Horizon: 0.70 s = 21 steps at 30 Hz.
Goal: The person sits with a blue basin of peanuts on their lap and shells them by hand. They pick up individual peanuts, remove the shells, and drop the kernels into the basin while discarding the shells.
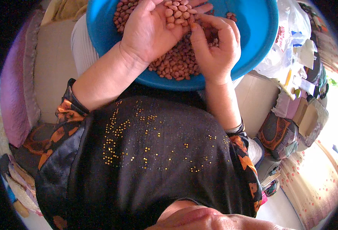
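Note:
A blue plastic basin (252, 37) lies before me at the top of the view, with a heap of reddish-brown shelled nuts, likely peanuts (177, 61), in it. Over the heap my left hand (154, 31) is turned palm up, cupping a small pile of the same nuts (180, 11). My right hand (218, 46) is beside that palm, its thumb and index fingertip together at the edge of the pile. Whether a nut is pinched between those fingertips, I cannot tell. A few loose nuts (231, 16) rest on the basin's right side.
Right of the basin are a clear plastic bag (289, 43) with printing and an open cardboard box (307, 120). Dark cushions or bags (275, 132) lie below them. A purple textile (16, 86) runs along the left edge. A spotted cloth (315, 184) is at lower right.

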Each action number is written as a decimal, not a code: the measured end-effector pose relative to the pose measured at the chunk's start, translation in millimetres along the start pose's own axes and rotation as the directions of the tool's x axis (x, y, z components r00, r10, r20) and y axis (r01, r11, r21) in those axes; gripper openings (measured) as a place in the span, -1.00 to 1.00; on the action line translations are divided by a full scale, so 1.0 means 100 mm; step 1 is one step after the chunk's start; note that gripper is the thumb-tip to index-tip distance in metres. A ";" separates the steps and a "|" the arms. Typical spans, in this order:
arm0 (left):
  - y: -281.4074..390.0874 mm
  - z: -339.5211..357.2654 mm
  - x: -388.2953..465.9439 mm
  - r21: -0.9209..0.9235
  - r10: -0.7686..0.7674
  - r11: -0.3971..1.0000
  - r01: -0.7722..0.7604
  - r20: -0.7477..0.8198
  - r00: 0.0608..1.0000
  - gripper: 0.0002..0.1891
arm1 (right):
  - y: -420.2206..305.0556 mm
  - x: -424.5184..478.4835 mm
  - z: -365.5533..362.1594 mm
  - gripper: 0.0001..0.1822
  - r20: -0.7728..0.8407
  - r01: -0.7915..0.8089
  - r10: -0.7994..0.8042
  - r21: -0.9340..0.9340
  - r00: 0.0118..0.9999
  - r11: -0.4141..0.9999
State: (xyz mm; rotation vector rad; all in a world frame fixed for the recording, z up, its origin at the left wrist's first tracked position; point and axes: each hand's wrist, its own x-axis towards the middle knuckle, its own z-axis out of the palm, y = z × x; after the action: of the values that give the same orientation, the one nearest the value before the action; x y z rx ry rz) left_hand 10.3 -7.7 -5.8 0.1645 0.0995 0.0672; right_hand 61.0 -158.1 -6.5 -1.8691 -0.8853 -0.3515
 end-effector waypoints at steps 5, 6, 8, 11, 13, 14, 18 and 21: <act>0.00 -0.03 0.01 0.036 0.023 0.999 -0.024 0.025 0.999 -0.45 | 0.06 0.01 0.02 -0.70 0.039 0.114 -0.108 -0.174 0.993 0.978; 0.00 -0.05 0.02 0.043 0.031 0.999 -0.033 0.030 0.999 -0.45 | 0.06 0.01 0.03 -0.69 0.044 0.109 -0.102 -0.181 0.994 0.977; -0.01 -0.07 0.01 0.041 0.024 0.999 -0.025 0.019 1.000 -0.45 | 0.07 0.02 0.01 -0.69 0.100 0.091 -0.072 -0.196 0.992 0.976; -0.02 -0.06 0.00 0.066 0.031 0.997 -0.031 0.008 0.999 -0.45 | 0.07 0.02 0.00 -0.71 0.134 0.083 -0.057 -0.200 0.989 0.976; -0.02 -0.05 0.00 0.081 0.030 0.996 -0.030 0.007 1.000 -0.45 | 0.07 0.01 0.01 -0.73 0.130 0.075 -0.050 -0.193 0.990 0.978; -0.02 -0.05 0.00 0.082 0.025 0.996 -0.025 0.007 1.000 -0.45 | 0.06 0.01 0.02 -0.73 0.126 0.066 -0.043 -0.186 0.991 0.980; -0.03 -0.05 0.02 0.039 0.014 0.999 -0.015 0.014 1.000 -0.45 | 0.13 -0.01 0.03 -0.79 0.077 -0.044 0.049 -0.062 0.996 0.997; -0.04 -0.06 0.04 0.055 0.036 0.998 -0.037 0.015 0.999 -0.45 | 0.17 -0.03 -0.03 -0.81 0.254 -0.580 0.526 0.463 0.811 0.670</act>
State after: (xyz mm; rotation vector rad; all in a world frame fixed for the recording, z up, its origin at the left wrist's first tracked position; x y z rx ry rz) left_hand 13.5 -10.1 -12.1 0.2217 0.0840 0.1000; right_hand 71.4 -166.0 -17.5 -1.5392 -0.3663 0.3484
